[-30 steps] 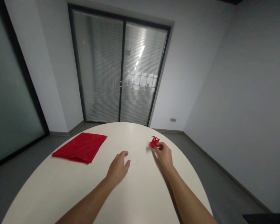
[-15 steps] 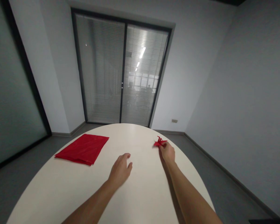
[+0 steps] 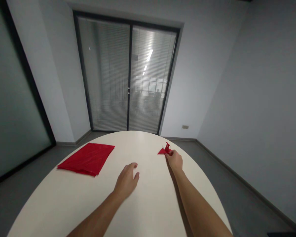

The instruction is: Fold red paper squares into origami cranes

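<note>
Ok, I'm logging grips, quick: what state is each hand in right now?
Left hand: open, palm down over the table, holding nothing.
Right hand: closed, pinching the red origami figure.

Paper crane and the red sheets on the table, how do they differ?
The paper crane is small and folded up; the red sheets are large and flat. The right hand pinches the paper crane; the red sheets lie untouched. Both are red.

Dim room, glare thru blinds (image 3: 148, 62), wide-angle warp at edges.
</note>
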